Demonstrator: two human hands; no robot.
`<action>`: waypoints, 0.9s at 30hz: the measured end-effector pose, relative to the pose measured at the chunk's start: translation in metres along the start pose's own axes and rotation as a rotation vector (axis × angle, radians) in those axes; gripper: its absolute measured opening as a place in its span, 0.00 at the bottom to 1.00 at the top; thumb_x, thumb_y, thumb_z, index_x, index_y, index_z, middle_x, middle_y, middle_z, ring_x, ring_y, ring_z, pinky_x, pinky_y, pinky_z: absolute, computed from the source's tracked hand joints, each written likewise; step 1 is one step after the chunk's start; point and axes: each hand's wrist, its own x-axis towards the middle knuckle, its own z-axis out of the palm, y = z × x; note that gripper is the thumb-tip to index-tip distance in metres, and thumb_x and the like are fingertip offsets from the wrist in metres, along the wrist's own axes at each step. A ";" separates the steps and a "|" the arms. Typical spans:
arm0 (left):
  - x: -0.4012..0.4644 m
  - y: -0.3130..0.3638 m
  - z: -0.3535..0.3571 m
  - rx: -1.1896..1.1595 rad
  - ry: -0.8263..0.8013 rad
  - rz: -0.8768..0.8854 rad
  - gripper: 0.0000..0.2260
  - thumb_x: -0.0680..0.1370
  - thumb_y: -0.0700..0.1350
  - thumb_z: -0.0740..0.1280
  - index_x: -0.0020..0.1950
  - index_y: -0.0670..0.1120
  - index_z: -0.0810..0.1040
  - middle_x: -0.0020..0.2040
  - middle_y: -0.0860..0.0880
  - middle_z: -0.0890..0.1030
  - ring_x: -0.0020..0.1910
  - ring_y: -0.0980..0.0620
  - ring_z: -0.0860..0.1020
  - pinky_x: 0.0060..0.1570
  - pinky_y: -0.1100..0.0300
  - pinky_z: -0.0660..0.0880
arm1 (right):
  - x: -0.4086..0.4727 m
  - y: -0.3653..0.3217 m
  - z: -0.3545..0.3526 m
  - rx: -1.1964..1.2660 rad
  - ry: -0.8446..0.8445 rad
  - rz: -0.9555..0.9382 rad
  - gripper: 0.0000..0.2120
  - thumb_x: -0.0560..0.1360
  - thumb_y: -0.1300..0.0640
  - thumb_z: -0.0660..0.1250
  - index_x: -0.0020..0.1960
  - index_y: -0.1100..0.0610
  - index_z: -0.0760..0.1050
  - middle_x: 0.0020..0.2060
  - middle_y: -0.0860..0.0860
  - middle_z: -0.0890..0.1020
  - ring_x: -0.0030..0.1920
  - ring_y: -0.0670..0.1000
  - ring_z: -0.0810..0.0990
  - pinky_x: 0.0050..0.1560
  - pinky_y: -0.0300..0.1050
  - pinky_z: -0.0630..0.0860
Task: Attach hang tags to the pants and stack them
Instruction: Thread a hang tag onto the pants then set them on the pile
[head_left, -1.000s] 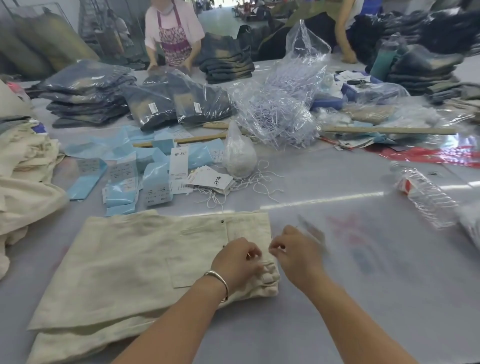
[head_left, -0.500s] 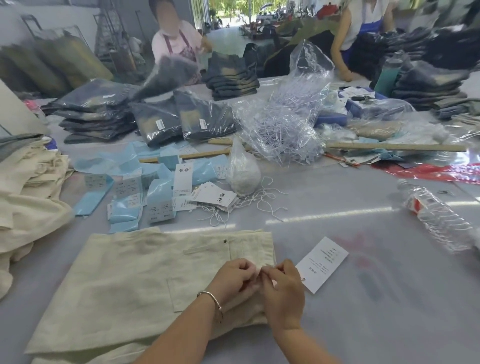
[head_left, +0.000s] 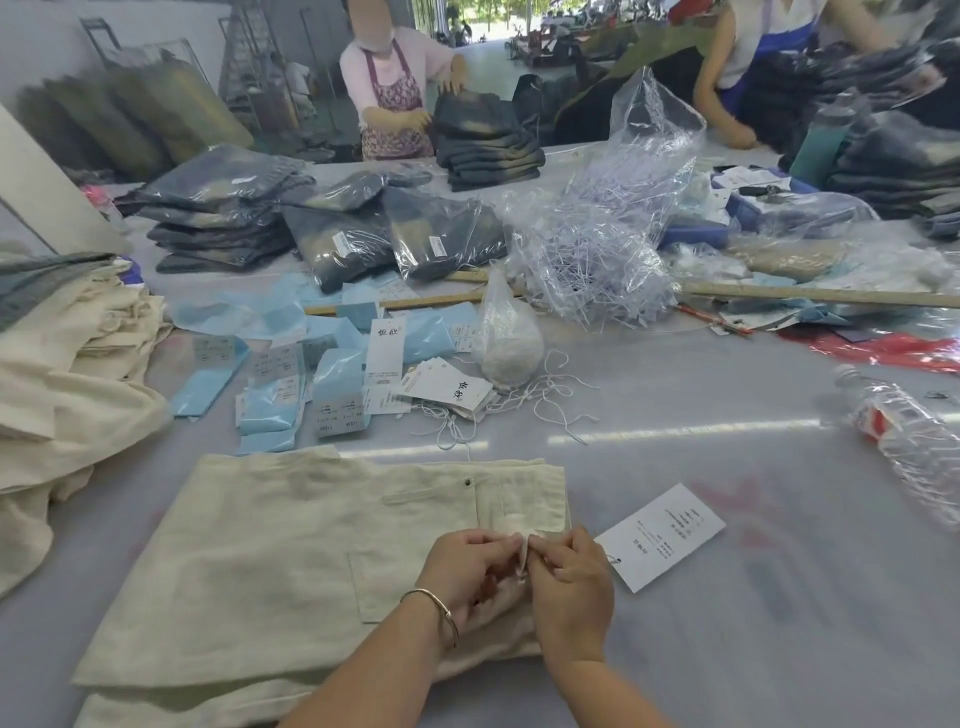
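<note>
At lower left of the frame lie folded cream pants (head_left: 291, 561). At their right edge, lower centre, the left hand (head_left: 467, 571) and right hand (head_left: 571, 587) both pinch a small fabric loop (head_left: 523, 552). Just right lies a white hang tag (head_left: 661, 535); its print is too small to read.

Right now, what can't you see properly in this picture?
Head view only:
- Whether the string is through the cream pants yet: the left hand and right hand cover that spot.
- Print on the hang tag: too small.
- Water bottle: cut off by the right edge.
- Lower folds of the pants: cut off by the bottom edge.
</note>
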 end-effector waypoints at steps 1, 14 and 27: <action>0.001 0.001 0.001 0.001 -0.002 -0.018 0.05 0.74 0.40 0.73 0.39 0.41 0.81 0.30 0.46 0.76 0.25 0.55 0.70 0.23 0.66 0.64 | 0.000 0.001 -0.001 -0.022 0.003 -0.025 0.06 0.69 0.62 0.75 0.36 0.53 0.85 0.34 0.48 0.73 0.39 0.52 0.74 0.36 0.41 0.70; 0.011 0.010 0.011 0.253 0.129 0.215 0.08 0.79 0.42 0.66 0.40 0.44 0.76 0.40 0.49 0.86 0.29 0.58 0.76 0.27 0.67 0.69 | 0.017 0.041 -0.060 -0.150 0.105 -0.251 0.09 0.69 0.68 0.72 0.45 0.58 0.81 0.46 0.50 0.80 0.45 0.53 0.79 0.43 0.46 0.77; 0.007 0.022 0.025 0.216 -0.020 0.277 0.07 0.78 0.39 0.67 0.40 0.43 0.75 0.28 0.51 0.79 0.24 0.58 0.72 0.25 0.68 0.67 | 0.063 0.043 -0.084 -0.716 -0.547 -0.319 0.24 0.74 0.59 0.60 0.67 0.41 0.71 0.69 0.37 0.70 0.71 0.42 0.62 0.66 0.44 0.48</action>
